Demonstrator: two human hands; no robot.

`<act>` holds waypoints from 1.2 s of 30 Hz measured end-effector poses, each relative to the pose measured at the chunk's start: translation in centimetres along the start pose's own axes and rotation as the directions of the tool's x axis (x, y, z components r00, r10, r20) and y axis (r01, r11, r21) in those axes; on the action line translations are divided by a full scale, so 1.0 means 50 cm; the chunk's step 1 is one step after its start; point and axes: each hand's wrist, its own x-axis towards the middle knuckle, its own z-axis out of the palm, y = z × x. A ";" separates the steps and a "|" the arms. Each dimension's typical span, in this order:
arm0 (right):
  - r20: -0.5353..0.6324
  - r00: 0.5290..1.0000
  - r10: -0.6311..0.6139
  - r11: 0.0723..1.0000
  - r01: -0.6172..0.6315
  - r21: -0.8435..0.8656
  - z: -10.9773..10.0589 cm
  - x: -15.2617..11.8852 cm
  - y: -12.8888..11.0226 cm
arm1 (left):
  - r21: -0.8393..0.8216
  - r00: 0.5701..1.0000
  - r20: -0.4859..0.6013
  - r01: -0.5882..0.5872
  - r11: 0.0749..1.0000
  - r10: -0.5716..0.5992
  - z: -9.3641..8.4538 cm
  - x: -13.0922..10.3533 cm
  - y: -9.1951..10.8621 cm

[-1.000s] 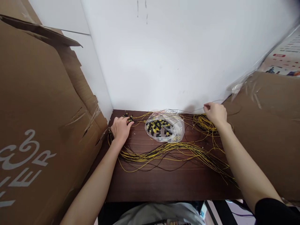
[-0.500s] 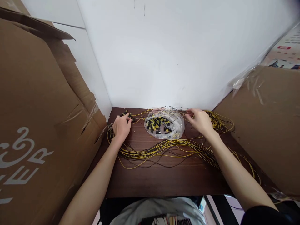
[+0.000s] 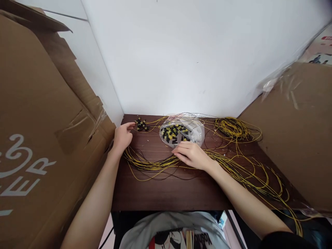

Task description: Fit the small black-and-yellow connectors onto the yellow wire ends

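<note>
Yellow and black wires (image 3: 155, 165) lie in a long bundle across the dark brown table. My left hand (image 3: 122, 137) is at the bundle's left end, fingers bent; what they hold, if anything, is hidden. Just right of its fingertips is a small cluster of black and yellow connectors (image 3: 141, 124). My right hand (image 3: 188, 153) is over the middle of the bundle, at the front edge of a clear plastic bag (image 3: 199, 135). Its fingers point left and sit close together, and I cannot make out anything in them. Loose black and yellow connectors (image 3: 173, 132) fill the bag's left part.
A coil of yellow and black wire (image 3: 232, 128) lies at the back right, with strands trailing over the table's right front. Cardboard boxes stand at the left (image 3: 38, 103) and right (image 3: 293, 138). A white wall (image 3: 168, 62) rises behind the table (image 3: 166, 195).
My right hand has moved left and nearer to me, from beside the coil to the bundle's middle. My left hand has shifted left, away from the connector cluster. The view has shifted slightly.
</note>
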 end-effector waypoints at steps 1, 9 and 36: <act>0.003 1.000 -0.001 1.000 0.001 0.000 0.004 -0.004 0.003 | 0.003 1.000 0.016 0.008 1.000 -0.008 0.000 0.001 -0.005; -0.019 0.999 0.040 0.996 -0.038 0.075 0.020 -0.012 0.016 | 0.325 0.979 0.122 -0.193 0.926 0.161 0.018 -0.007 -0.025; -0.056 0.992 0.115 0.981 -0.105 0.162 0.036 -0.014 0.024 | 0.132 0.969 0.119 -0.231 0.964 0.216 0.009 -0.006 -0.014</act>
